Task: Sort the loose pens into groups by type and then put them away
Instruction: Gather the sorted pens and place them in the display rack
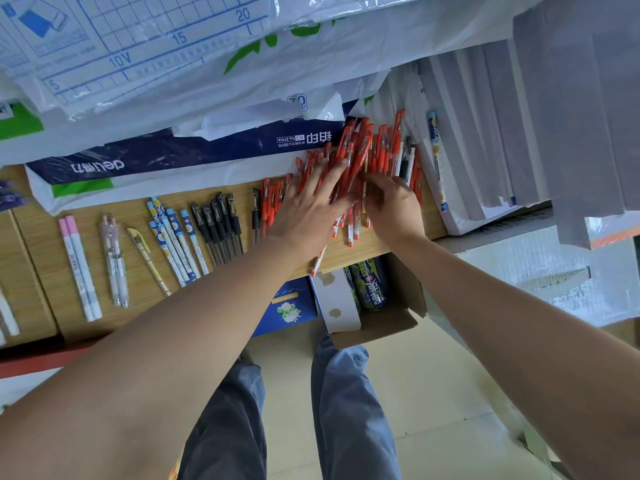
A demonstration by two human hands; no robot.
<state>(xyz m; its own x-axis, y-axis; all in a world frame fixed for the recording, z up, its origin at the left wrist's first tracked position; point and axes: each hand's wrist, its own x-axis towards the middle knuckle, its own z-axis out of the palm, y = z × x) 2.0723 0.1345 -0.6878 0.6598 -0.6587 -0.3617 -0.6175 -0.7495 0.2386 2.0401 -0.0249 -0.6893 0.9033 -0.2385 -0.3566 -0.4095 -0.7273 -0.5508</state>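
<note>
Now, in the head view, we are mid-sort on the bench. The left hand lies flat with fingers spread on the heap of red pens, pressing it down. The right hand digs its curled fingers into the same heap; whether it pinches a pen we cannot tell. To the left, apart from the heap, lie groups in neat rows: black pens, blue patterned pens, a yellow pen, clear pens and pink-capped pens. A few dark and white pens sit at the heap's right edge. We judge the next move is to pick those strays out and straighten the red ones before anything is put away.
</note>
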